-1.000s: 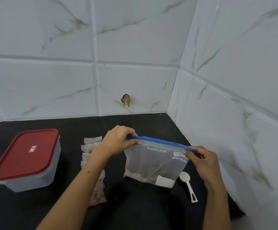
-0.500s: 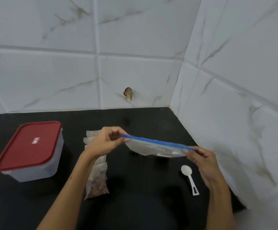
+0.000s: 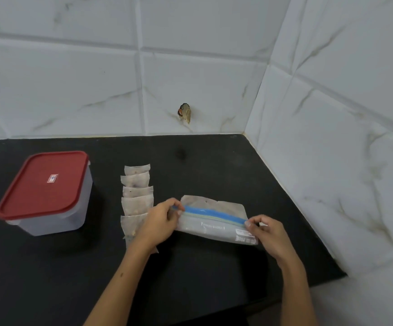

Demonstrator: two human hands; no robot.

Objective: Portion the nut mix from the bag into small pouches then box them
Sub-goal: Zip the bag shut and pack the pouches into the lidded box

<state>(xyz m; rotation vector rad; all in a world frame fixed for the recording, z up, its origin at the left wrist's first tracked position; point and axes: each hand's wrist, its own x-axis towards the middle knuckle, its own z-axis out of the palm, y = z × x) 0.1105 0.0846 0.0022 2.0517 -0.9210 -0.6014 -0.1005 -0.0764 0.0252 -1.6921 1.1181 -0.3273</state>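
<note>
Bag (image 3: 216,228) lies flat on the black counter (image 3: 214,165), right of centre, held at both ends of its blue zip strip (image 3: 210,213). Left hand (image 3: 160,223) pinches the strip's left end between thumb and curled fingers. Right hand (image 3: 267,231) pinches the right end the same way, fingertips (image 3: 249,223) on the strip's corner. The strip runs from upper left to lower right between the two hands. The bag's clear body spreads toward the person below the strip; a pale flap shows beyond it on the wall side. Printed labels sit near the bag's right edge. Whether the zip is sealed cannot be told.

Pouches (image 3: 136,196) lie just left of the left hand in an overlapping row that runs from the wall side toward the person; the nearest ones are partly hidden under the left wrist. Small dark and tan bits show through them.

Box (image 3: 50,196) stands well apart on the left of the counter, translucent, with a red lid (image 3: 44,183) fitted on top and a small sticker at the lid's centre.

White marbled tiles (image 3: 73,90) form the walls behind and to the right, meeting in a corner.
</note>
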